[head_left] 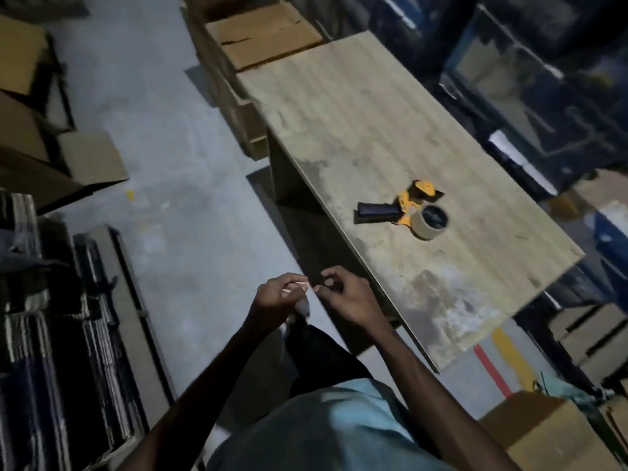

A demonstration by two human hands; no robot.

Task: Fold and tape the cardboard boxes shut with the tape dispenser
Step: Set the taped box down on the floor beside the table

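Head view: tape dispenser [404,209] on table [356,113]

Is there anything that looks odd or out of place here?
Slightly. The tape dispenser lies on its side on the table, untouched, and no box is on that table. The left hand pinches a small pale scrap instead.

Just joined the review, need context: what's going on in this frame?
A person stands beside the wooden table with both hands held together in front of them, off the table's near edge. The left hand pinches a small pale scrap, too small to identify. The right hand is curled close to it, but it is unclear whether it grips the scrap. The tape dispenser lies untouched on the table. An open cardboard box sits past the table's far end.
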